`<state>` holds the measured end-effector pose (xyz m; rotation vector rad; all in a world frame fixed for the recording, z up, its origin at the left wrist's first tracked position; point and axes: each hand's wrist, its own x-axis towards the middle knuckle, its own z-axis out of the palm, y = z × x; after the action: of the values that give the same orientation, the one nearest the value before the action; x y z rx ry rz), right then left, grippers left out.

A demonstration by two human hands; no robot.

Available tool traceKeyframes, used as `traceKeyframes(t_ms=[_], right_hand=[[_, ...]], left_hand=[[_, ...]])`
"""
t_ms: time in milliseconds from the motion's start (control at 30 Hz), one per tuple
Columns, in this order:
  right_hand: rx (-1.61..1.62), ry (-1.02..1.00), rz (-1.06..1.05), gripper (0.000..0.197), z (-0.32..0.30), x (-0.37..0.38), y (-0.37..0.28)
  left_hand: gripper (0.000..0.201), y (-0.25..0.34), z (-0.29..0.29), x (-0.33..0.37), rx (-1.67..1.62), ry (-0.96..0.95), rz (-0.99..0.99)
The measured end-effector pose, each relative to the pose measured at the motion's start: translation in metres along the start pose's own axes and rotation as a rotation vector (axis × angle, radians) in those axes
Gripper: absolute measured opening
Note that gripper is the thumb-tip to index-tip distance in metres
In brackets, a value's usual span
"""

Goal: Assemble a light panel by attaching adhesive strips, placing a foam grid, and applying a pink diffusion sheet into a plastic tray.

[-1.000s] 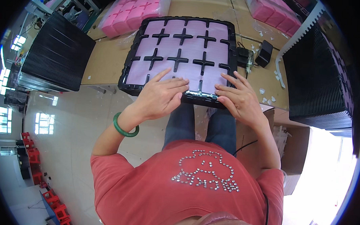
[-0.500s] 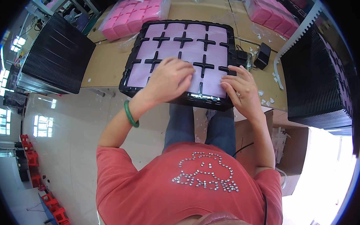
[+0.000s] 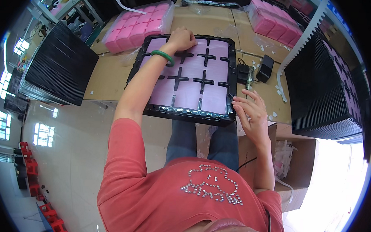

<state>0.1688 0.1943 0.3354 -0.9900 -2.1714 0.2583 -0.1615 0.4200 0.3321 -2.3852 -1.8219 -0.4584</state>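
In front of me a black plastic tray (image 3: 168, 111) overhangs the table's near edge, with cross-shaped black ribs and pale pink sheet (image 3: 190, 67) showing between them. My left arm, with a green bangle (image 3: 162, 57) at the wrist, stretches across its left side. At the tray's far edge, my left hand (image 3: 181, 39) has its fingers curled down and close together over the pink sheet; whatever lies between the fingertips is hidden. Beside the tray's right rim, my right hand (image 3: 251, 114) has its fingers apart, the fingertips at the rim.
Tall stacks of black trays stand at left (image 3: 58, 66) and right (image 3: 323, 86). Pink foam blocks in clear plastic (image 3: 135, 26) lie behind, and more pink blocks (image 3: 274, 23) at the far right. A black power adapter (image 3: 265, 69) and white scraps sit right of the tray. An open carton (image 3: 300, 161) is below.
My left hand has moved from the tray's near middle to its far edge. My right hand has shifted slightly nearer me, off the near right corner, and the tray appears lower in view.
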Motion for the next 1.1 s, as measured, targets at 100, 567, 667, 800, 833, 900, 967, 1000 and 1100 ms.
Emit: traceKeyframes(t_ms=[100, 567, 667, 800, 833, 900, 967, 1000, 1100], right_hand=[[-0.006, 0.02, -0.005, 0.015, -0.005, 0.003, 0.004], [-0.006, 0.045, -0.009, 0.019, -0.009, 0.001, 0.011], [-0.018, 0.039, -0.012, 0.019, -0.013, 0.001, 0.015], [-0.024, 0.066, -0.055, 0.019, -0.013, 0.01, 0.019], [-0.025, 0.065, -0.055, 0.019, -0.012, 0.017, 0.021], [0.03, 0.126, -0.059, 0.018, -0.012, 0.045, 0.027], [0.017, 0.141, -0.004, 0.021, -0.006, 0.083, 0.041], [-0.03, 0.121, 0.04, 0.022, -0.002, 0.103, 0.055], [-0.094, -0.001, 0.125, 0.022, 0.024, 0.16, 0.102]], left_hand=[[0.023, 0.003, 0.0, 0.01, -0.095, -0.079, -0.03], [0.02, 0.007, -0.001, 0.012, -0.091, 0.038, 0.1], [0.02, 0.017, -0.009, 0.012, -0.199, 0.007, 0.079], [0.023, 0.011, -0.005, 0.008, -0.298, 0.039, 0.129], [0.026, 0.011, -0.005, 0.008, -0.348, 0.001, 0.117], [0.028, 0.005, -0.003, 0.006, -0.398, -0.034, 0.101], [0.029, -0.007, 0.006, 0.009, -0.714, 0.048, 0.059], [0.029, -0.006, 0.008, 0.013, -0.718, 0.052, 0.067], [0.035, 0.001, 0.005, 0.024, -0.713, -0.061, 0.007]])
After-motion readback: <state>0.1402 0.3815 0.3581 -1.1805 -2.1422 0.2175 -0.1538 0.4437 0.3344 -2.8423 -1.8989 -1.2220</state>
